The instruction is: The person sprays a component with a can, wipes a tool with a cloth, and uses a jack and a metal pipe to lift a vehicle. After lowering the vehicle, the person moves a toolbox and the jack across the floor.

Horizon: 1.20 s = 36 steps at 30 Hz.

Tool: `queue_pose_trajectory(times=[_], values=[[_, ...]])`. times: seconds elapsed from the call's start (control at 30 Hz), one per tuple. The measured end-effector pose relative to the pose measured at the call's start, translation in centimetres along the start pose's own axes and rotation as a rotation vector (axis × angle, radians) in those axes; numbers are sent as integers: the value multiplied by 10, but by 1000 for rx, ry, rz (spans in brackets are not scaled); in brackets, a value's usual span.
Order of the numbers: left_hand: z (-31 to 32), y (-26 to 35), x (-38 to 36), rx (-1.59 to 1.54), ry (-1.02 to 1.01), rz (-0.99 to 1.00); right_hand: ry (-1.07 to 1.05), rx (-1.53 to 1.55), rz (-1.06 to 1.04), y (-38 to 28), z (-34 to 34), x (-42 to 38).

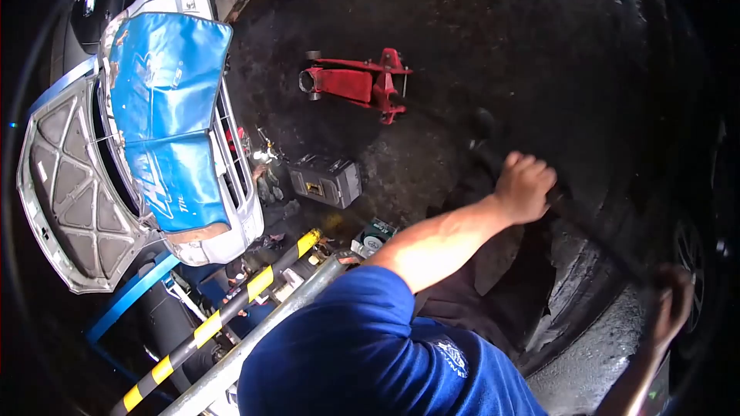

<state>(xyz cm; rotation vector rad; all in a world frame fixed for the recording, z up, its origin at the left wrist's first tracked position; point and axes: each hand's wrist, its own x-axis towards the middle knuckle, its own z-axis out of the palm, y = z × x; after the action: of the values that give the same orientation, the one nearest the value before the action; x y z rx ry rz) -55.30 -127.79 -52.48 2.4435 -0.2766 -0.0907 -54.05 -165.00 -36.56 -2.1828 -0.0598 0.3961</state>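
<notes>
Black bar clenched in both my hands, left and right; I judge a slip could bruise knuckles on the tyre.

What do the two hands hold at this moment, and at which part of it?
Both hands hold one long dark bar. The left hand has its grip near the upper end; the right hand, blurred, grips the lower end.

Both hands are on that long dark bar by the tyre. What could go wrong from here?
1. The right hand is blurred, so its hold looks unsure; the bar might slip.
2. If it slips, the left hand could hit the tyre.
3. The floor looks wet, so footing may go.
</notes>
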Motion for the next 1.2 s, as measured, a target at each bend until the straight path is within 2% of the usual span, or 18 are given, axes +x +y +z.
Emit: queue_pose_trajectory(times=[0.07, 0.13, 0.3, 0.37, 0.43, 0.5, 0.57, 0.63, 0.7, 0.77, 0.8, 0.83, 0.93, 1.0, 1.13, 1.2], values=[[-17, -31, 43, -11, 29, -42, -34, 85, 36, -1, -3, 74], [-40, -59, 70, -6, 70, -69, -60, 157, 193, -12, 4, 113], [-92, -129, 60, 41, 125, -78, -301, -257, -20, -106, 70, 160], [-103, -157, 36, 80, 119, -63, -166, 227, 140, -126, 130, 138], [-128, -181, 15, 89, -5, -110, -289, 290, 172, -149, 169, 145], [-150, -202, 0, 103, -111, -196, -312, 331, 235, -157, 210, 151], [-171, -214, -14, 95, -281, -311, -404, 329, 205, -171, 240, 159], [-185, -223, -15, 43, -324, -274, -532, 223, -160, -185, 276, 179], [-202, -210, -9, 156, -458, -85, -515, 380, -230, -185, 320, 184], [-209, -201, -11, -20, -404, -114, -435, 471, -277, -190, 358, 198], [-213, -190, -12, -28, -287, -180, -403, 498, -303, -201, 369, 197], [-212, -202, -11, -26, -301, -184, -397, 550, -319, -206, 384, 211], [-208, -258, 3, 146, -66, -254, -345, 506, -313, -209, 430, 248], [-205, -296, 9, 198, -71, -253, -281, 496, -307, -203, 467, 269], [-215, -355, 4, 220, -121, -286, -303, 511, -123, -211, 526, 295], [-227, -377, -32, 243, -218, -312, -406, 504, -200, -223, 550, 278]])
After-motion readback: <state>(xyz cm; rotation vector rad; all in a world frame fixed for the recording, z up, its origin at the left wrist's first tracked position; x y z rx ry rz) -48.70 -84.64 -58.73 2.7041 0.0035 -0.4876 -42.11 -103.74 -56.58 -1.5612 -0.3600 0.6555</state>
